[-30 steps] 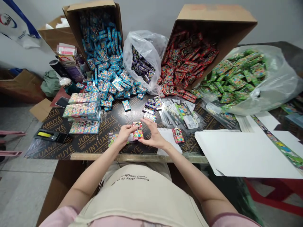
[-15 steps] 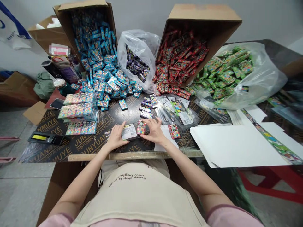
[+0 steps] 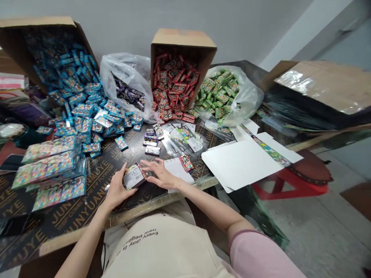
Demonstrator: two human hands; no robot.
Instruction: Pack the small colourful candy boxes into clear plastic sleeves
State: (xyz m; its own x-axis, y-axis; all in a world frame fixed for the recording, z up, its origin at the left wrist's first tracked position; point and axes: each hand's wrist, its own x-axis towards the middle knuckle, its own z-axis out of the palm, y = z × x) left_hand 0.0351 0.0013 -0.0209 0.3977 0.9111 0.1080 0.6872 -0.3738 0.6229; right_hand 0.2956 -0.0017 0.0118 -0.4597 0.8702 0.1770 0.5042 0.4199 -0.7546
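Observation:
A small pack with a pale label (image 3: 134, 175) lies on the dark printed table between my hands. My left hand (image 3: 118, 189) curves round its left side, thumb at the near edge and fingers at the far left corner. From the right, my right hand (image 3: 159, 174) reaches to the pack's right end, over a red box that is mostly hidden there. Another red box (image 3: 186, 162) rests on a white sheet (image 3: 176, 173) to the right. Beyond my hands sit several purple boxes (image 3: 151, 143) and a lone blue box (image 3: 121, 143).
Stacked wrapped packs (image 3: 52, 170) stand at the left. Behind are a blue-box heap (image 3: 87, 112), a bag of purple boxes (image 3: 127, 85), a carton of red ones (image 3: 184, 36) and a bag of green ones (image 3: 246, 92). White card sheets (image 3: 240, 162) lie at the right.
The view has swung to the right and tilted. The red box between my hands is now mostly covered at the labelled pack's right end, with my right hand over it.

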